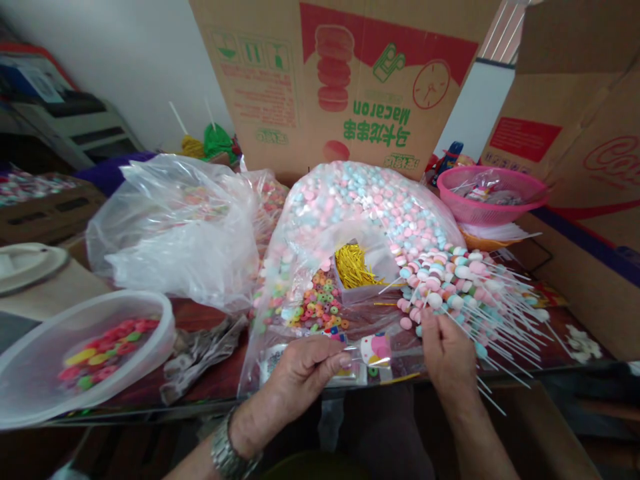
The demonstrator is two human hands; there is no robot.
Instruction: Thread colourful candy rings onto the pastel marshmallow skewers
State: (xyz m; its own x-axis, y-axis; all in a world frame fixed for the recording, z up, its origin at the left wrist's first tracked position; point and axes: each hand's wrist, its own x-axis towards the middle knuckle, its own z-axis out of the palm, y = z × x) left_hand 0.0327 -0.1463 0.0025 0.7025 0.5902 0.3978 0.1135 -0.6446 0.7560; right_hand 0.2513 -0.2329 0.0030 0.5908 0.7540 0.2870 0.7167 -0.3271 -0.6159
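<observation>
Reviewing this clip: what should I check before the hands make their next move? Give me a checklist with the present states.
1. Wrapper secured: ok, pinched between the left hand's thumb and fingers.
2. Right hand at the candy sticks: ok, its fingertips are at the pile's near side.
3. Just one stick in the right hand: cannot tell, its grip is unclear against the pile.
4. Wrapper mouth open: cannot tell, the clear film hides it.
5. Gold ties accessible: ok, their box is uncovered.
6. Sticks neatly aligned: not ok, they fan out in different directions.
</observation>
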